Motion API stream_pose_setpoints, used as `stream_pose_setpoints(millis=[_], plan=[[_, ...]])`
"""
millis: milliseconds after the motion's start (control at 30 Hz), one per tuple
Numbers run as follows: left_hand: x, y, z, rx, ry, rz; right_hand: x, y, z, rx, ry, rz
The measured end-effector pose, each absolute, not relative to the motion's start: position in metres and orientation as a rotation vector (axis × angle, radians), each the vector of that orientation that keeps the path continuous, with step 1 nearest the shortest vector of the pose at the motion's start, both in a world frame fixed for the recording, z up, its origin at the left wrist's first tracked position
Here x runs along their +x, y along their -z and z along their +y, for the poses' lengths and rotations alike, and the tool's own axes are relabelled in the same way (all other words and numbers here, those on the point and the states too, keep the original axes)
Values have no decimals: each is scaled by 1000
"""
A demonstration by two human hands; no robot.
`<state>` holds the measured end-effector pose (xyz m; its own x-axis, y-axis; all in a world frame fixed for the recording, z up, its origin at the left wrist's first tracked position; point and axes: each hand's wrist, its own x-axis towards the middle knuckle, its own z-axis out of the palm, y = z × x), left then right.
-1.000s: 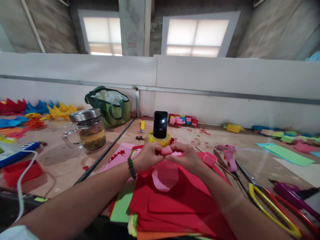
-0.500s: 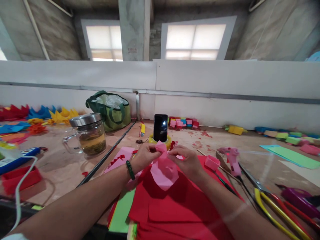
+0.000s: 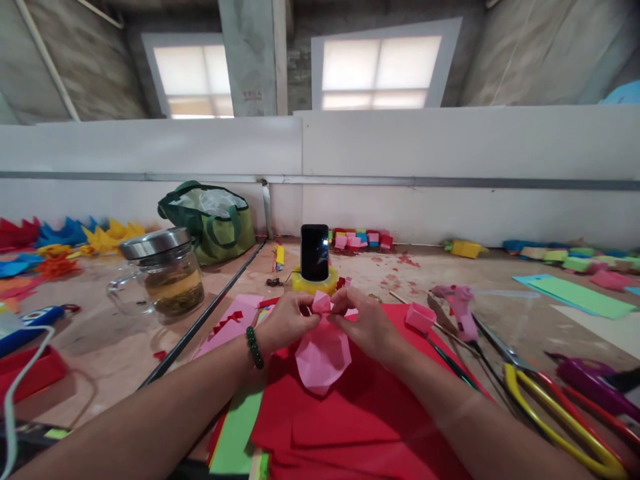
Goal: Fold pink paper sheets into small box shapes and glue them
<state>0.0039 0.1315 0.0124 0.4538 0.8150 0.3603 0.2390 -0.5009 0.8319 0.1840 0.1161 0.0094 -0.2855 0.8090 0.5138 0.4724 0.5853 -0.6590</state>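
Observation:
A creased piece of pink paper (image 3: 324, 360) hangs between my two hands, over a stack of red paper sheets (image 3: 350, 420). My left hand (image 3: 289, 321), with a green bead bracelet at its wrist, pinches the paper's narrow upper part from the left. From the right, my right hand (image 3: 364, 324) pinches the same part between thumb and fingers. The wider, lower part of the paper spreads out below the fingertips. A small pink folded paper box (image 3: 421, 317) sits on the red sheets, to the right of my right hand.
Behind my hands a phone (image 3: 315, 253) stands in a yellow tape roll (image 3: 315, 280). On the right lie a pink glue gun (image 3: 463, 313) and large scissors (image 3: 543, 407). A lidded glass mug (image 3: 173, 283) and a green bag (image 3: 220, 230) stand left.
The pink paper's upper part is now bent into a small peak between my fingertips, and its lower part hangs slightly lower. The view has shifted a little to the right.

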Motion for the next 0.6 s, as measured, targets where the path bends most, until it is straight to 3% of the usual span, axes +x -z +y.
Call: stream_pose_setpoints(millis=[233, 467, 600], plan=[[3, -14, 129, 1857, -874, 973, 182, -7, 114, -1021, -547, -1958], [-1, -9, 138, 1766, -1243, 818, 192, -18, 121, -950, -732, -1677], [-1, -11, 136, 1816, -1350, 785, 190, -24, 111, -909, -573, -1680]])
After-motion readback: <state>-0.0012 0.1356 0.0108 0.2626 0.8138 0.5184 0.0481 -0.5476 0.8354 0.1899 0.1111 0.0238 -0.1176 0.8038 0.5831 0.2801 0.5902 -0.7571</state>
